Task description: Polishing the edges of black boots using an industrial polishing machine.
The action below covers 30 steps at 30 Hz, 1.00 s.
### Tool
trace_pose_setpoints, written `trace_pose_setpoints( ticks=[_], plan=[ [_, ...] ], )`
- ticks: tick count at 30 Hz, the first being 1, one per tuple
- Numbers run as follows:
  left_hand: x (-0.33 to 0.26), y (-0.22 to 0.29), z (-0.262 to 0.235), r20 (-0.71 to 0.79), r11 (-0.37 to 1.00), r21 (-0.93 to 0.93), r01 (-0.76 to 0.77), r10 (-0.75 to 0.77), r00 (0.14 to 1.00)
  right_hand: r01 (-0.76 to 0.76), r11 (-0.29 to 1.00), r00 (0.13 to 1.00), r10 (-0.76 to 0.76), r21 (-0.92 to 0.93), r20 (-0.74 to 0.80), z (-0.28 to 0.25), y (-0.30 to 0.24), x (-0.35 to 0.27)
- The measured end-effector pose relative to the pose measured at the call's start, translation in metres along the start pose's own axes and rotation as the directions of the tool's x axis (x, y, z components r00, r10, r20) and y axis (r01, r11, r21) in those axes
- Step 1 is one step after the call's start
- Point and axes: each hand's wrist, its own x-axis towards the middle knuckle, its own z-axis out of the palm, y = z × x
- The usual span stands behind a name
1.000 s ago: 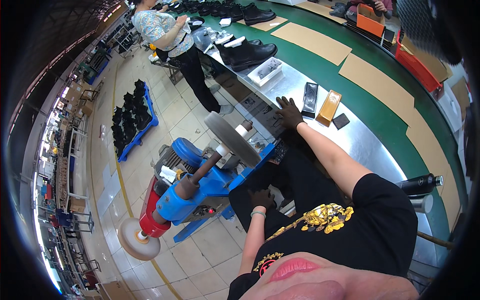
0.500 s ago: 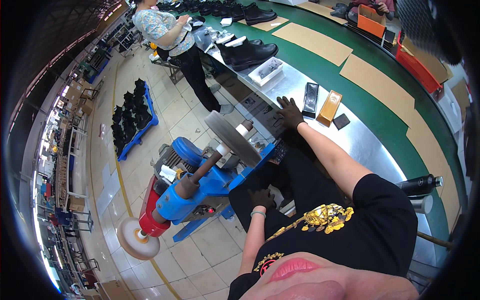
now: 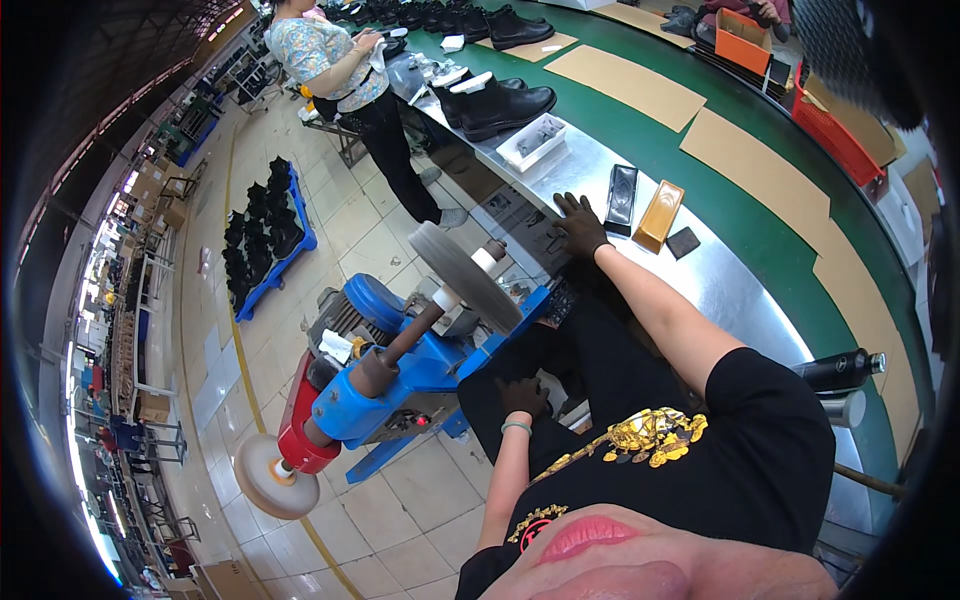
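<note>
Nearby, right hand (image 3: 580,225) flat, open on steel bench (image 3: 740,290), black tray (image 3: 621,199) lengthwise away, left hand (image 3: 522,395) loose on lap.

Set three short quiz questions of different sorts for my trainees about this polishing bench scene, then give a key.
1. True or false: the right hand rests on the steel counter.
2. Which lies nearest the right hand? A the black block; B the amber block; C the dark bottle.
3. Fill in: the left hand rests on the person's ____, beside the blue buffing machine.

Key: 1 true. 2 A. 3 lap.
</note>
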Motion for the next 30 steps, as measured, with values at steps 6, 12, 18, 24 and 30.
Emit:
trace_pose_setpoints(
  ticks=[6,12,18,24,30],
  plan=[
    [-0.001,0.003,-0.005,0.009,1.000,0.002,0.002,-0.002,1.000,0.009,1.000,1.000,-0.009,-0.023,-0.010,0.004,0.004,0.000],
    [-0.001,0.004,-0.007,0.029,1.000,0.017,0.006,-0.006,1.000,0.024,0.999,1.000,-0.025,-0.048,-0.005,0.004,0.005,0.000],
    [0.001,0.001,0.001,0.009,1.000,0.017,-0.003,0.003,1.000,0.015,0.999,1.000,-0.015,-0.033,-0.007,0.002,0.003,0.000],
    [-0.003,0.005,-0.011,0.045,1.000,0.015,0.005,-0.006,0.999,-0.003,1.000,1.000,0.003,-0.005,0.011,-0.001,0.001,-0.001],
    [-0.003,0.002,-0.008,0.026,1.000,0.015,0.001,-0.001,1.000,0.010,1.000,1.000,-0.010,-0.026,0.008,0.000,-0.001,0.000]
  ],
)
